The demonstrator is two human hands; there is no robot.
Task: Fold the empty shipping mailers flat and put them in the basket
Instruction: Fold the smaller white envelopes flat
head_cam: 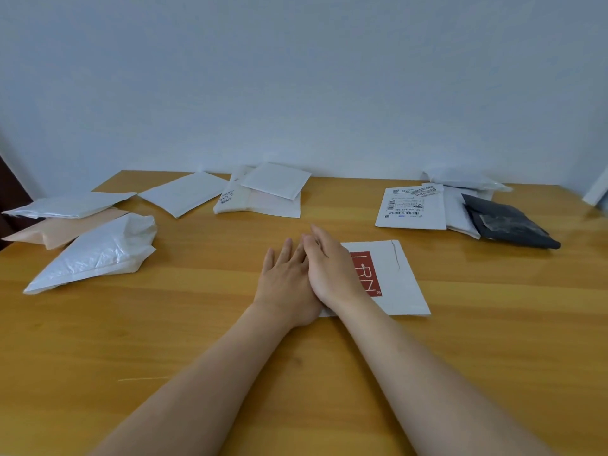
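A white mailer with a red logo patch (pixel 398 281) lies flat on the wooden table (pixel 197 324) in front of me. My right hand (pixel 332 271) presses flat on its left part, fingers straight. My left hand (pixel 284 284) lies flat beside it, partly under the right hand, at the mailer's left edge. Several other mailers lie around: a crumpled white bubble mailer (pixel 98 255) and a peach one (pixel 59 227) at the left, white ones (pixel 269 192) at the back, a labelled white one (pixel 411 205) and a black one (pixel 506 225) at the right. No basket is in view.
A pale wall (pixel 296 77) runs along the table's far edge. A dark piece of furniture (pixel 10 192) shows at the far left. Bare wood lies between me and the mailers.
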